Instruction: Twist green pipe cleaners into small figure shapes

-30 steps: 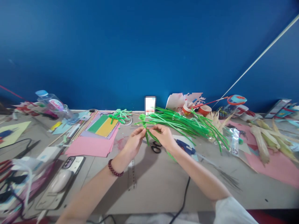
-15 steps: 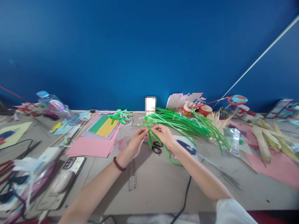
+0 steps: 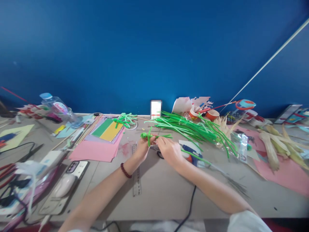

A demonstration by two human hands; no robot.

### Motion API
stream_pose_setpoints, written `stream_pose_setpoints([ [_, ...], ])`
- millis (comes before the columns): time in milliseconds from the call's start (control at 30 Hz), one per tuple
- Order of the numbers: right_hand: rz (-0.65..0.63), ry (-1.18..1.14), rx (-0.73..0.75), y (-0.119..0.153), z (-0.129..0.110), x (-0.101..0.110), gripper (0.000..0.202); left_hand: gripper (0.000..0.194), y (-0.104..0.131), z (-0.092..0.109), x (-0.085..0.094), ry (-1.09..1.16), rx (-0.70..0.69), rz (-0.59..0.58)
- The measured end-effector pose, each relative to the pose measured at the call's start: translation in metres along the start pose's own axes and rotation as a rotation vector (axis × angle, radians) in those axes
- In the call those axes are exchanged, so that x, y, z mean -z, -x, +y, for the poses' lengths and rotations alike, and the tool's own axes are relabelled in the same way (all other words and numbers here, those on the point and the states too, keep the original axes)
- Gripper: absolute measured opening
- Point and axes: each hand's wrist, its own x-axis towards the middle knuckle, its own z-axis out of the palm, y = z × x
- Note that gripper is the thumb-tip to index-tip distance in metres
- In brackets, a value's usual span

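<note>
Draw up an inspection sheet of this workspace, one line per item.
Surface: grey table, with a clear ruler lying near the left wrist.
Job's things: green fuzzy-wire figure in hand; a loose green strand extends past the right hand; green stem bundle beyond.
Clutter: blue glue gun at right, scissors partly hidden by the right hand, pink paper and phone at left.
Grips: left grip holds the figure; right grip works close beside it, exact hold hidden.
Cables: black cable runs down toward the near edge.
Surroundings: blue wall behind; other people, nothing seen.
</note>
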Motion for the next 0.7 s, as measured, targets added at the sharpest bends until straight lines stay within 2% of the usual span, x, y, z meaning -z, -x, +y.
stream_pose_setpoints([
  [200, -0.080, -0.267, -0.182, 0.008, 0.007, -0.032, 0.013, 0.021, -0.004, -0.017, 0.015, -0.061, 0.059, -0.025],
  [333, -0.106, -0.410, -0.203, 0.010, 0.010, -0.042, 0.017, 0.025, -0.007, -0.020, 0.025, -0.011, 0.133, -0.100],
  [500, -0.015, -0.586, -0.269, 0.014, 0.013, -0.054, 0.017, 0.022, -0.009, -0.023, 0.027, 0.069, 0.153, -0.117],
  [700, 0.101, -0.794, -0.346, 0.018, 0.013, -0.067, 0.020, 0.015, -0.006, -0.022, 0.023, 0.134, 0.129, -0.064],
])
